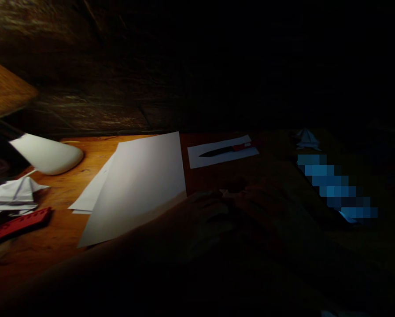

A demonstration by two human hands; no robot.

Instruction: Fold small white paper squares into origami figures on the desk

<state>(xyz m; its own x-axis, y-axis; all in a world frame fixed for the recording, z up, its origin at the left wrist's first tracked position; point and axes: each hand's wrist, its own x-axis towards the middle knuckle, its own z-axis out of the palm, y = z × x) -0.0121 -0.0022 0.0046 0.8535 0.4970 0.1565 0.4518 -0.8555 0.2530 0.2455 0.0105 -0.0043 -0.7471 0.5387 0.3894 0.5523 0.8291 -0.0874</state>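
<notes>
In deep shadow at the middle of the table, my left hand and my right hand meet with fingers curled inward. Between their fingertips shows a small pale piece of paper, mostly hidden by fingers and darkness. Just beyond them, a knife with a dark blade and red handle lies on a white paper strip. Left of my hands are a large white sheet of paper and another sheet partly beneath it. My left forearm passes over the large sheet's near edge.
A lamp with a tan shade stands at the left on the wooden table. Near it are folded papers and a red object with holes. Rightward lie a folded paper shape and a blurred, lit screen-like object. A dark wall rises behind.
</notes>
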